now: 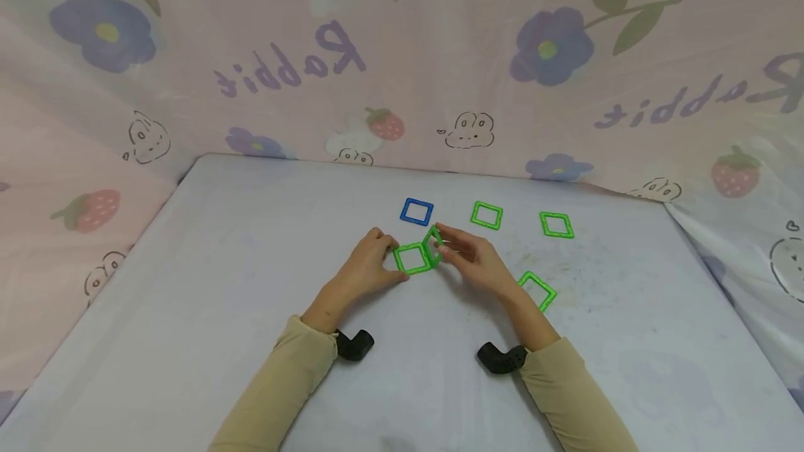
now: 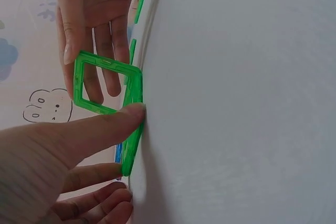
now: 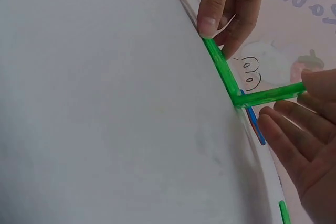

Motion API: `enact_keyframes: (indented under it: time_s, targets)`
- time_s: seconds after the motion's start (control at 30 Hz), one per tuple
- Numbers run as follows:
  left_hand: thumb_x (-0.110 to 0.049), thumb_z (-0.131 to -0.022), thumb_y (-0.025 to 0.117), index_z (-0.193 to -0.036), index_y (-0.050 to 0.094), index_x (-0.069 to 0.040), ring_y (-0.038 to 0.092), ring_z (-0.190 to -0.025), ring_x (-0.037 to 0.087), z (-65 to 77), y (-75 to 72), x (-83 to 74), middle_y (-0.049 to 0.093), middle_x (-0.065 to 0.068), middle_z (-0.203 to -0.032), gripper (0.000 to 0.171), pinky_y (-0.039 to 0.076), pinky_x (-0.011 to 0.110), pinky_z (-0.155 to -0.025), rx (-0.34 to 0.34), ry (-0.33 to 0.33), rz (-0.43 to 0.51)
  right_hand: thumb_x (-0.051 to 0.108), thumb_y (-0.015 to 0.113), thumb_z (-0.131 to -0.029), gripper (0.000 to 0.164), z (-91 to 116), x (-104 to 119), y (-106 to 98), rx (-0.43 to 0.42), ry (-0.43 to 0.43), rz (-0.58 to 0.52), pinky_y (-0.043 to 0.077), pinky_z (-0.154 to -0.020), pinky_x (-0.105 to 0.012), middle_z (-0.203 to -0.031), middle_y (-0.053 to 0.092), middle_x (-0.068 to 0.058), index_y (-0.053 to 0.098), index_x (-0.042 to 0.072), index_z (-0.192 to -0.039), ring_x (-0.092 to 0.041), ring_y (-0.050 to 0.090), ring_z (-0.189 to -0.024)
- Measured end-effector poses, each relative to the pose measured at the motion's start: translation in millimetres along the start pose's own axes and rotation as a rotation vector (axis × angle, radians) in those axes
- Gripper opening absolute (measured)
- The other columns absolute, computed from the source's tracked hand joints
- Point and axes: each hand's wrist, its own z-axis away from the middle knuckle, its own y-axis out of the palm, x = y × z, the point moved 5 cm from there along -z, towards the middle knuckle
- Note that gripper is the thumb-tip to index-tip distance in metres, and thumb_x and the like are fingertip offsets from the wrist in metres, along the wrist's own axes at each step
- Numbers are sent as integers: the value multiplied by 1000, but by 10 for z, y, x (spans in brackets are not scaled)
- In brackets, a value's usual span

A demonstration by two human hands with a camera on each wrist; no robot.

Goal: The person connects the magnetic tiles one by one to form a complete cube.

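My left hand [image 1: 367, 264] pinches the outer edges of a green square magnetic tile [image 1: 417, 270], an open frame lying flat, between thumb and fingers. A second green square tile [image 1: 429, 254] stands up along the right edge of the first. It is held by my right hand [image 1: 474, 260], with the thumb on one side and fingers on the other. In the right wrist view the upright tile [image 3: 273, 95] and the flat tile [image 3: 223, 69] meet edge to edge in an L shape. The left wrist view shows my left thumb [image 2: 105, 132] along the flat tile's edge.
Behind the hands lies a blue square tile [image 1: 416, 222]. Two green tiles, one at the back [image 1: 486, 226] and one farther right [image 1: 559, 236], lie flat on the white table [image 1: 251, 229]. Another green tile [image 1: 543, 282] is partly covered by the right forearm. A printed curtain [image 1: 402, 54] hangs behind.
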Motion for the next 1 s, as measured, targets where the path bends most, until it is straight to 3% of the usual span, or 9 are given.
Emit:
enact_keyframes:
  time_s: [0.27,0.6,0.87,1.0]
  targets:
    - [-25,-75,83,-116,62,2,45,-84,18,20,-31,4,52,11,-100,53,41,29,-73,0,11,6,10,55,-98,43,-30,-1,-16,-4,-8,-8,52,-93,-38,-138,51,-22,48,0,-139,-36,59,-116]
    - [-22,-76,82,-109,64,0,45,-80,18,44,-20,9,52,9,-92,43,39,29,-70,-22,23,38,11,57,-96,30,-23,-31,-58,-73,-1,12,56,-76,-30,-113,66,-21,59,-2,-124,-32,67,-89]
    - [-20,-77,81,-99,67,-4,43,-77,16,55,7,10,51,7,-89,30,36,28,-67,-38,12,51,8,54,-97,29,-2,239,-61,-83,90,8,56,-74,-48,-107,64,-29,59,-10,-119,-44,65,-90]
    - [-20,-77,81,-95,69,-6,44,-76,16,51,11,10,52,6,-89,26,37,27,-66,-50,19,50,8,53,-98,28,-9,249,-57,-95,121,4,56,-75,-48,-106,64,-30,59,-11,-118,-45,65,-91]
